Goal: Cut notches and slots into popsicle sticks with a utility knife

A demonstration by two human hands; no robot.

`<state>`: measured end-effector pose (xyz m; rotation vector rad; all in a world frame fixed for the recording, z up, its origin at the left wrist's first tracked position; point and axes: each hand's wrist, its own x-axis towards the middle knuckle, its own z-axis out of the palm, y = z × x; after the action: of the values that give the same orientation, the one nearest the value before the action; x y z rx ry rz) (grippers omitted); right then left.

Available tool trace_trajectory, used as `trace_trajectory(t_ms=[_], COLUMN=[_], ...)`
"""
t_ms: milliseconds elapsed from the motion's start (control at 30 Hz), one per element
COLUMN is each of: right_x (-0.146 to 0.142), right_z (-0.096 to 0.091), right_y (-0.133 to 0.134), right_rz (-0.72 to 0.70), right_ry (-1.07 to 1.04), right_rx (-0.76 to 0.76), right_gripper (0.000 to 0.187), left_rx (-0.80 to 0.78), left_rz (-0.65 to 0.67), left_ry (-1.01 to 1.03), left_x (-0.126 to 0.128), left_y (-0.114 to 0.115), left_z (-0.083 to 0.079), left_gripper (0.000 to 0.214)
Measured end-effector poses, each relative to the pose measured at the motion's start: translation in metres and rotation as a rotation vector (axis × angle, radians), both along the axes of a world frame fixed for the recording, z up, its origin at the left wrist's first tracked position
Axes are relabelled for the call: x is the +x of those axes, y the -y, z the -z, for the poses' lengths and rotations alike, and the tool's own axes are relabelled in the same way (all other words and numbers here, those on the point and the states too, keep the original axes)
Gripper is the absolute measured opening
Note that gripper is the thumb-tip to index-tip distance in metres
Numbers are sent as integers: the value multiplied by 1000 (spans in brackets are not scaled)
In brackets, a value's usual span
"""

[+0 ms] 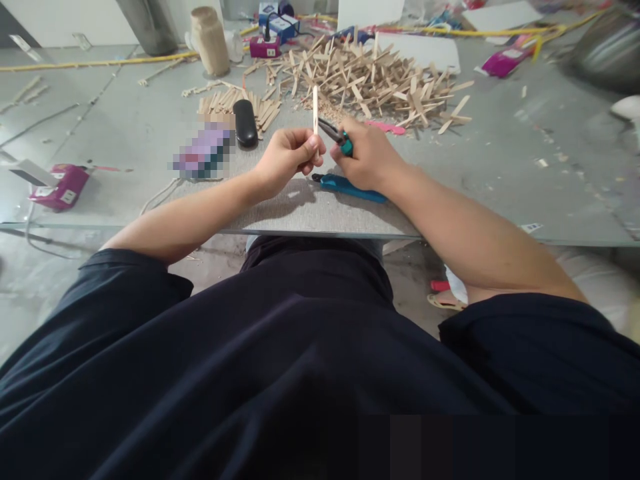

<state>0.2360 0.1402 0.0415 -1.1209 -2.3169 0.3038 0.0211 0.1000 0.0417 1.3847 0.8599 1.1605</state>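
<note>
Between the thumb and fingers of my left hand (290,157) a wooden craft stick (315,110) stands upright. My right hand (370,153) is wrapped round pliers (345,141) with teal grips, whose dark jaws point left toward the stick. Whether the jaws touch the stick I cannot tell. Below my hands, a blue-handled tool (350,188) with a dark tip lies on the grey table, partly under my right hand. Beyond them is a large heap of craft sticks (370,77), with small wood chips at its near side.
A black oblong case (245,123) lies beside flat-laid sticks (215,103), near a pixelated purple item (203,150). Farther back stands a wooden jar-shaped object (210,41). Purple power sockets (60,187) and a cable are at left. A yellow cord (100,65) crosses the back.
</note>
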Motion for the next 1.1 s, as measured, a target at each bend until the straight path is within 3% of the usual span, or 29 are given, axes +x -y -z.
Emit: trace_trajectory(t_ms=[167,333,433,500,600,767,933,1100], right_x=[10,19,20,20,21,23,23,23], right_z=[-8,-9,-8,-8,-8,-2,6,2], right_y=[-5,-14,-15,-14,-14,-21,-31,-27], right_rz=[-68,-132,-175,-194,-202,-155,-131,-109], right_ry=[61,157,174,152,122,157,114,128], right_rx=[4,-27,-47,-62,-120,-104,-38,-50], right_gripper=[32,26,32,40,45,35,36,36], left_rx=[117,506,738,795,726,559,507,385], left_rz=[-58,-202,-152,-121,-117,-195,-263,-259], left_ry=[-148,-169,-274,-299,-292,-323,-328,-286], left_x=[-14,-34,-41,-42,-41,-37,-34,-30], left_y=[-10,-25,-30,-32,-32,-32,-35,-39], left_z=[1,-1,-4,-6,-7,-8,-10,-8], left_gripper=[22,26,29,37,31,19,24,29])
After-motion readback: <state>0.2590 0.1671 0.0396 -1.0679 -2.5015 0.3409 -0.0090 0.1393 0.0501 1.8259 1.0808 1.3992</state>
